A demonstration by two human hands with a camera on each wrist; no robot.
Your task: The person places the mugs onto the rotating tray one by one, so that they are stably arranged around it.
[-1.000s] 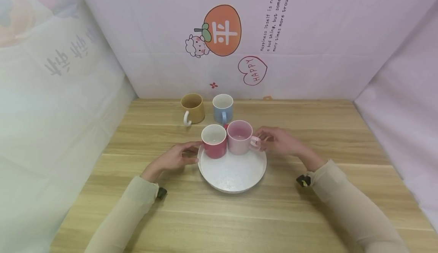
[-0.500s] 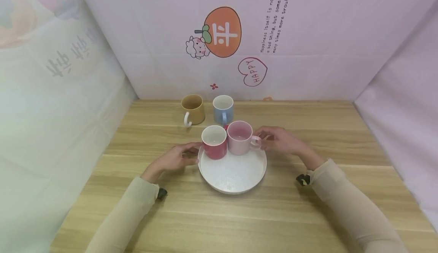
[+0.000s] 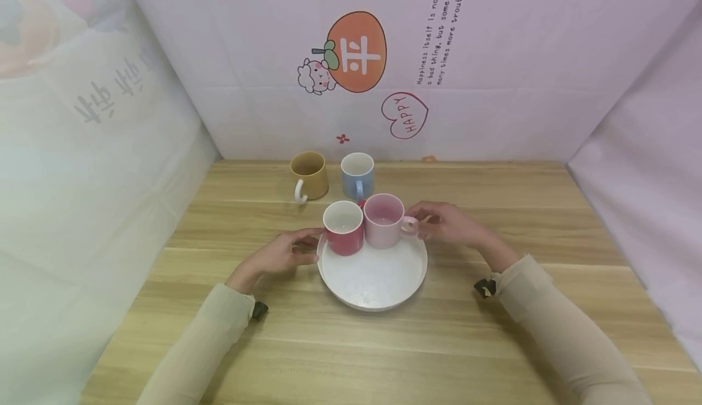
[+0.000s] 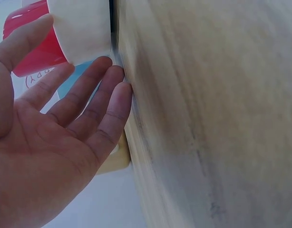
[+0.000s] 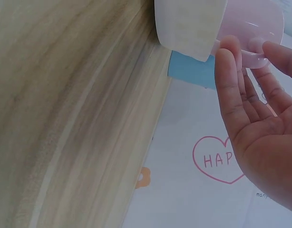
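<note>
A round white tray (image 3: pixel 373 283) sits on the wooden table and carries two mugs toward its back. The red mug (image 3: pixel 347 242), white inside, stands on the left against the pink mug (image 3: pixel 382 232), whose handle points right. My left hand (image 3: pixel 278 254) is at the tray's left rim, fingertips right by the red mug and fingers spread loosely in the left wrist view. On the other side, my right hand (image 3: pixel 452 227) is at the rim beside the pink mug's handle (image 5: pixel 253 59). Its fingers are fairly straight, with the thumb close to that handle.
Behind the tray stand a mustard-brown mug (image 3: pixel 310 181) with a white handle and a light blue mug (image 3: pixel 358 179). A small red bit (image 3: pixel 362 203) shows between the mugs. White printed cloth (image 3: pixel 247 106) hangs along the table's back edge and both sides.
</note>
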